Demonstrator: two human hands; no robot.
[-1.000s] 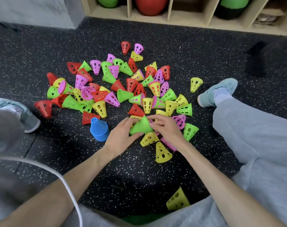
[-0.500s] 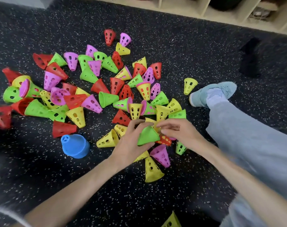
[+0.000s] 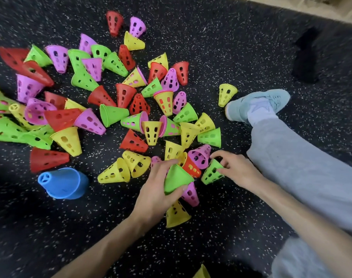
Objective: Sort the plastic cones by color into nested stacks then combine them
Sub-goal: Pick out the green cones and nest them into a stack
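left hand [image 3: 153, 194] grips one green cone [image 3: 176, 180]; right hand [image 3: 238, 170] pinches another green cone [image 3: 211, 173]; one blue cone [image 3: 63, 182].

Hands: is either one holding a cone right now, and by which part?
Left hand grips a green plastic cone around its wide rim end. Right hand pinches a perforated green plastic cone at its narrow tip.
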